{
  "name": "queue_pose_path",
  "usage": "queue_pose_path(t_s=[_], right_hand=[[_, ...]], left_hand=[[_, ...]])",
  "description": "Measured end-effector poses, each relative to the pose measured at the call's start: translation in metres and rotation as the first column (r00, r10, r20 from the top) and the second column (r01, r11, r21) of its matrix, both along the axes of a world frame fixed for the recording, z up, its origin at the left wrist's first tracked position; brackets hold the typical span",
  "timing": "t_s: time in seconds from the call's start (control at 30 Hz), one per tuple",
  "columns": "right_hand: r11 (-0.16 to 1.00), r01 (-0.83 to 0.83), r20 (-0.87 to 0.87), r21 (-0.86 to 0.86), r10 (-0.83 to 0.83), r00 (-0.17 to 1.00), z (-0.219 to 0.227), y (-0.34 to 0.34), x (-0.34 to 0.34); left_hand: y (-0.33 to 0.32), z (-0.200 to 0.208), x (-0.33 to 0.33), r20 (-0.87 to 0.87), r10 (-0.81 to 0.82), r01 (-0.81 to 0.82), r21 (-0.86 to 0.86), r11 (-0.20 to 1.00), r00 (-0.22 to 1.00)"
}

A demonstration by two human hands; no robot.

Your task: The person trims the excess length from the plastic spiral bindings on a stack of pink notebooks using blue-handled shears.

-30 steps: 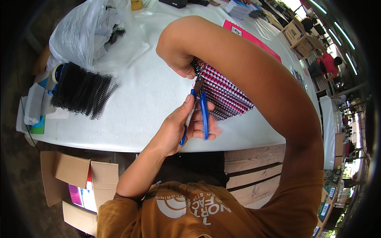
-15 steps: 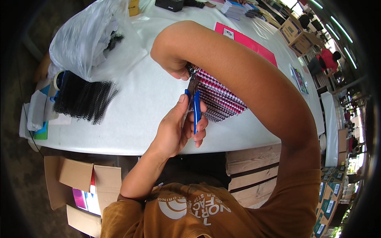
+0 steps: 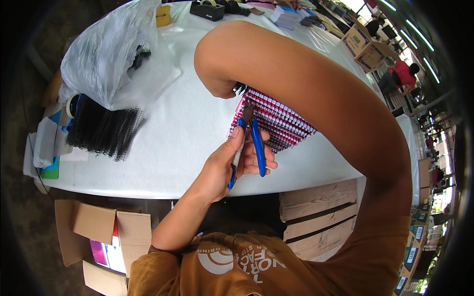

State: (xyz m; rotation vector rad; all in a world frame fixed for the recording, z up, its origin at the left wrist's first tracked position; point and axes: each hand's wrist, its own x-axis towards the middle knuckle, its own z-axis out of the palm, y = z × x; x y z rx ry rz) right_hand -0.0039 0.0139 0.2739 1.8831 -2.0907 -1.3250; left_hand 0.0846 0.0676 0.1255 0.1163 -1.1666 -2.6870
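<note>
My left hand (image 3: 222, 163) is closed around blue-handled wire cutters (image 3: 258, 148), whose handles are spread and whose dark jaws point away from me. The jaws lie over a stack of pink-and-white notebooks (image 3: 289, 121) bound with dark spiral coils. My right arm arches across from the right, above the stack. Bent down at the wrist, my right hand (image 3: 215, 81) is at the stack's far left corner, by some black coil ends (image 3: 240, 89). Its fingers are hidden behind the hand, so what it holds does not show.
Left on the white-covered table (image 3: 173, 167) lie a bundle of black coils (image 3: 101, 128), a tape roll (image 3: 72, 105) and a clear plastic bag (image 3: 98, 59). A tape dispenser (image 3: 207, 11) stands at the back. Below are an open carton (image 3: 133, 232) and wooden slats (image 3: 318, 203). A person (image 3: 406, 74) bends over, far right.
The cutters and my left hand have moved right and nearer me, and the handles have spread wider. My right arm has shifted, now covering the pink sheet behind it. The right fingertips have gone out of sight.
</note>
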Motion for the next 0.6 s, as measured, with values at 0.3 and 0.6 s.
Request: queue_pose_path(t_s=[0.3,0.6], right_hand=[[0.982,-0.022,0.277,-0.186,0.074,0.958,-0.010,0.010,-0.024],[0.961,0.022,0.444,-0.276,0.108,0.890,-0.007,0.014,-0.031]], left_hand=[[-0.002,-0.004,0.000,-0.050,0.014,-0.003,0.228,0.974,0.999],[0.005,0.008,0.006,0.051,0.060,-0.067,0.134,0.989,0.997]])
